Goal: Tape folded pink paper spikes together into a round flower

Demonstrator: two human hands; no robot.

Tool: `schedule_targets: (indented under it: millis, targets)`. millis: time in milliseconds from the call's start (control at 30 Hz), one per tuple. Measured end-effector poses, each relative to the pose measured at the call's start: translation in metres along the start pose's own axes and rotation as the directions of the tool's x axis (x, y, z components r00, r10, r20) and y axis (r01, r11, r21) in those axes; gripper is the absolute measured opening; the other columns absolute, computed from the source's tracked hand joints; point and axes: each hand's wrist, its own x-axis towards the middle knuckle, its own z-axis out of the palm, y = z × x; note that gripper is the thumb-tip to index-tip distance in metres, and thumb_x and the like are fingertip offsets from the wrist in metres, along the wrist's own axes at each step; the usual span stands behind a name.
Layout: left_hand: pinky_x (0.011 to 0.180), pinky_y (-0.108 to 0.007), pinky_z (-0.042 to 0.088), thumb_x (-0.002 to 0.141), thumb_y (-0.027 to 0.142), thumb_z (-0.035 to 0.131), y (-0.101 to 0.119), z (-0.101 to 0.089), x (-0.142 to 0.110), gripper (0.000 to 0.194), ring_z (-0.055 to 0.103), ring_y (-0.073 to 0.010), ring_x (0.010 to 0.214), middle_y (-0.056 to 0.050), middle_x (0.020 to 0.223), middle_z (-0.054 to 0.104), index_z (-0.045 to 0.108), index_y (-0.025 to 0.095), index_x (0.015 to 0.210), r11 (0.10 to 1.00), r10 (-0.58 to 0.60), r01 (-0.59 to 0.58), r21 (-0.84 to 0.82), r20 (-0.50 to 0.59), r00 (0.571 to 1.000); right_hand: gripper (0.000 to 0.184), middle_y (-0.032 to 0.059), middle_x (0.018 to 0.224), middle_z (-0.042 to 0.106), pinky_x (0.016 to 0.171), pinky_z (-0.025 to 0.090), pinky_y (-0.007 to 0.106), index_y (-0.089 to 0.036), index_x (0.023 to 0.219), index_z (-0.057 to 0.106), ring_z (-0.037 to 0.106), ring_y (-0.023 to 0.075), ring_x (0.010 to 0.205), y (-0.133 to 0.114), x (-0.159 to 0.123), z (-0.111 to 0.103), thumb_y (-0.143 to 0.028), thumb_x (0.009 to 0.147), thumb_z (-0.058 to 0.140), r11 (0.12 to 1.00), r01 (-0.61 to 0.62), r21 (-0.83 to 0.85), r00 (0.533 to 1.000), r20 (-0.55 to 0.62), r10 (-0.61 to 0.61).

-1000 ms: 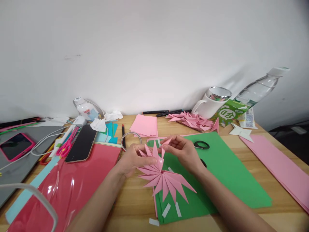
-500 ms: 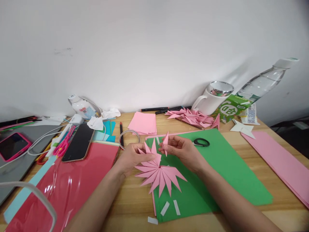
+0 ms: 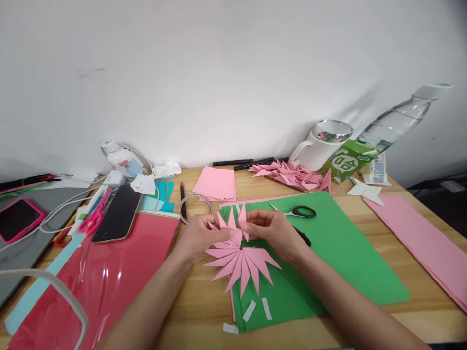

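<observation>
A fan-like pink origami ring of pointed folded pieces (image 3: pixel 242 267) is pinched at its upper left by my left hand (image 3: pixel 200 236), with the thumb on top. Between the thumb and fingers of my right hand (image 3: pixel 272 231) is a single folded pink paper piece (image 3: pixel 243 218), its tip pointing up. This piece is at the open end of the ring; whether the two touch I cannot tell. Beneath them lies a stack of green paper (image 3: pixel 343 253). Black-handled scissors (image 3: pixel 303 212) rest on it, partly hidden by my right hand.
Many folded pink pieces (image 3: pixel 288 175) are heaped near a white mug (image 3: pixel 319 146). Pink square sheets (image 3: pixel 215 183) lie at the back. A tape roll ring (image 3: pixel 195 198) is left of centre. A phone (image 3: pixel 118 214) rests left, near red film (image 3: pixel 120 262). A bottle (image 3: pixel 399 119) leans right.
My right hand has moved slightly left and down, bringing the single folded piece closer to the ring. More of the scissors shows. My left hand keeps its pinch.
</observation>
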Motion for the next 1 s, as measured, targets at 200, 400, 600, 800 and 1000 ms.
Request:
schedule_targets:
  millis: [200,400,600,800,1000]
  targets:
    - [0.044,-0.020,0.038,0.049,0.031,0.085,-0.0023,0.0003,0.0008,0.034,0.055,-0.0103,0.045,-0.001,0.055,0.064,0.065,0.011,0.067,0.999,-0.022,0.021,-0.024,-0.016,1.000,0.034,-0.0012,0.065,0.066,0.055,0.052,0.024,-0.014,0.070,0.070,0.055,0.0076,0.054,0.0024,-0.0003,0.0000,-0.038,0.050,0.086,0.998,0.042,-0.048,0.999,0.024,-0.041]
    - [0.042,-0.019,0.038,0.050,0.029,0.085,-0.0053,-0.0019,0.0037,0.032,0.055,-0.0093,0.045,0.000,0.056,0.064,0.064,0.011,0.066,0.999,-0.023,0.023,-0.049,-0.003,1.000,0.039,0.0002,0.066,0.067,0.059,0.053,0.025,-0.014,0.071,0.068,0.058,0.0101,0.058,0.0017,-0.0027,0.0023,-0.036,0.046,0.088,0.991,0.075,-0.108,0.997,0.033,-0.072]
    - [0.041,-0.017,0.037,0.049,0.026,0.085,-0.0031,0.0002,0.0026,0.031,0.051,-0.0071,0.043,0.003,0.051,0.059,0.061,0.012,0.061,0.998,-0.022,0.021,-0.052,-0.011,1.000,0.039,-0.0006,0.064,0.064,0.058,0.053,0.027,-0.015,0.072,0.066,0.058,0.0118,0.057,0.0071,-0.0031,0.0036,-0.043,0.052,0.084,0.966,0.188,-0.179,0.981,0.078,-0.176]
    - [0.039,-0.016,0.034,0.048,0.026,0.085,-0.0030,0.0003,0.0012,0.031,0.049,-0.0057,0.041,0.005,0.048,0.056,0.060,0.012,0.059,1.000,-0.015,0.014,-0.017,-0.029,0.999,0.042,-0.0008,0.064,0.064,0.058,0.054,0.030,-0.017,0.080,0.064,0.060,0.0143,0.058,0.0095,-0.0027,0.0045,-0.044,0.054,0.083,0.964,0.192,-0.184,0.980,0.087,-0.179]
    - [0.040,-0.017,0.037,0.048,0.026,0.085,-0.0015,0.0011,0.0013,0.031,0.051,-0.0071,0.042,0.004,0.050,0.059,0.060,0.013,0.059,0.997,-0.040,0.039,-0.071,-0.006,0.999,0.036,-0.0019,0.062,0.060,0.060,0.055,0.030,-0.017,0.068,0.061,0.060,0.0141,0.060,0.0064,-0.0036,0.0059,-0.042,0.055,0.083,0.973,0.166,-0.162,0.983,0.111,-0.149]
